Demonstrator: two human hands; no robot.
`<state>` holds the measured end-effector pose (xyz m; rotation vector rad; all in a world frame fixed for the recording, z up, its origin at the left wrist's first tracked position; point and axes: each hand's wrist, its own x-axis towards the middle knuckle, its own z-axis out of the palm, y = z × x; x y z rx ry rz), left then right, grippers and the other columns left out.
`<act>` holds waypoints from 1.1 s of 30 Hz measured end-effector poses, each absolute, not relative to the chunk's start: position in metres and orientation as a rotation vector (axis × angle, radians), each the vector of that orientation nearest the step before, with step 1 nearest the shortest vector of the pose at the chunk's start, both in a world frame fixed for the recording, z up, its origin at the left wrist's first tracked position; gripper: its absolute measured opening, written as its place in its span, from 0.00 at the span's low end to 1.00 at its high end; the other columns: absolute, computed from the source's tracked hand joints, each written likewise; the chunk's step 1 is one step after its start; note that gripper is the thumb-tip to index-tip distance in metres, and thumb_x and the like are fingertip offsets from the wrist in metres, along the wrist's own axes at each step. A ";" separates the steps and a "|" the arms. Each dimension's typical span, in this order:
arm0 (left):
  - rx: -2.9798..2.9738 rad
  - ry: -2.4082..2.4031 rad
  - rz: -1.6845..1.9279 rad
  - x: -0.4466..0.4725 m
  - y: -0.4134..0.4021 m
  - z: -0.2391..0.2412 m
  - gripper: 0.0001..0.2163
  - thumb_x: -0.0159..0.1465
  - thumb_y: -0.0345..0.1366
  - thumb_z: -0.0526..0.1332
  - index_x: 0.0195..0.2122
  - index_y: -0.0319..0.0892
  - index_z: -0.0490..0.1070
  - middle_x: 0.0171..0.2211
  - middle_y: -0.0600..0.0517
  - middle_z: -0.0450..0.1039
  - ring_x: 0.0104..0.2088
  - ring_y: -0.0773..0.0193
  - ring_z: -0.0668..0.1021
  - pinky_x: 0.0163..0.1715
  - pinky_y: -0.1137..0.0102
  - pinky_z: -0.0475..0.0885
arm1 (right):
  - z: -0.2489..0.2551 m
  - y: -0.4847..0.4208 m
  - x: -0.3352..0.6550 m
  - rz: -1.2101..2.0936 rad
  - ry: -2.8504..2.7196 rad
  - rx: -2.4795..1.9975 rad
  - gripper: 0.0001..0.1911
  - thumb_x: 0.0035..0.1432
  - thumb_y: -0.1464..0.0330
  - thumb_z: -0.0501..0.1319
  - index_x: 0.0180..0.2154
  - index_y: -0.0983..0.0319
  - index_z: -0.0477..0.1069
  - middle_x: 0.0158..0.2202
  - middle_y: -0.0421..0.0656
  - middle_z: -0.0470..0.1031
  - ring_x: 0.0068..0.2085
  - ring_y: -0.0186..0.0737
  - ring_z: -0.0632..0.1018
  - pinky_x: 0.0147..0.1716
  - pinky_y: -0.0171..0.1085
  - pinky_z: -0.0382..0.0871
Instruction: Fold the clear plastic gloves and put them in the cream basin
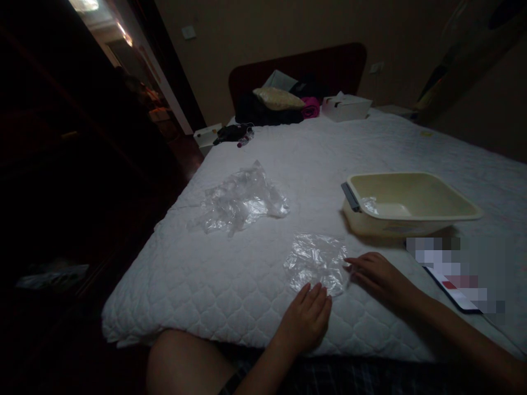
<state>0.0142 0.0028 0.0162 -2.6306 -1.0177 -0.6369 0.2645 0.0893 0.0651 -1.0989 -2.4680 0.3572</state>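
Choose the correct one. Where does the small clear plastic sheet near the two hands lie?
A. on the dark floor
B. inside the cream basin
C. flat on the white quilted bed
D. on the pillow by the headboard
C: the small plastic sheet lies flat on the quilted bed, with the left hand and right hand at its edges.

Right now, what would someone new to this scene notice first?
Probably the two hands pressing on a small clear plastic sheet near the bed's front edge: the left hand on its near edge, the right hand at its right side. Behind them, a cream plastic basin sits on the white quilted mattress, and a larger crumpled heap of clear plastic lies to the left.
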 end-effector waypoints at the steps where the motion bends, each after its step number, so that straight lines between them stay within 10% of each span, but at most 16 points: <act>1: -2.629 -1.018 -0.641 0.014 0.003 0.016 0.16 0.62 0.31 0.51 0.50 0.34 0.65 0.52 0.44 0.67 0.57 0.56 0.64 0.57 0.60 0.57 | 0.066 0.091 0.262 0.360 -2.461 -1.122 0.16 0.59 0.65 0.55 0.49 0.60 0.67 0.36 0.46 0.75 0.38 0.42 0.74 0.39 0.43 0.68; 10: -2.619 -1.010 -0.632 0.014 0.002 0.013 0.15 0.63 0.31 0.51 0.50 0.35 0.66 0.53 0.44 0.66 0.57 0.55 0.63 0.57 0.58 0.57 | 0.080 0.091 0.236 0.464 -2.458 -1.108 0.08 0.60 0.66 0.53 0.36 0.61 0.68 0.35 0.45 0.73 0.37 0.41 0.73 0.37 0.41 0.67; 25: -2.539 -0.997 -0.961 0.001 0.000 0.039 0.14 0.61 0.28 0.51 0.47 0.35 0.66 0.51 0.41 0.67 0.57 0.53 0.63 0.52 0.58 0.63 | 0.057 0.087 0.228 0.338 -2.212 -1.145 0.12 0.61 0.67 0.52 0.44 0.60 0.70 0.42 0.48 0.74 0.43 0.43 0.74 0.44 0.43 0.68; 33: -2.402 -2.048 -1.328 -0.032 0.059 0.069 0.10 0.62 0.28 0.51 0.39 0.39 0.70 0.36 0.47 0.71 0.38 0.63 0.73 0.40 0.68 0.68 | 0.055 0.111 0.237 0.651 -1.847 -1.569 0.18 0.55 0.59 0.55 0.41 0.64 0.72 0.39 0.49 0.76 0.38 0.47 0.77 0.38 0.42 0.70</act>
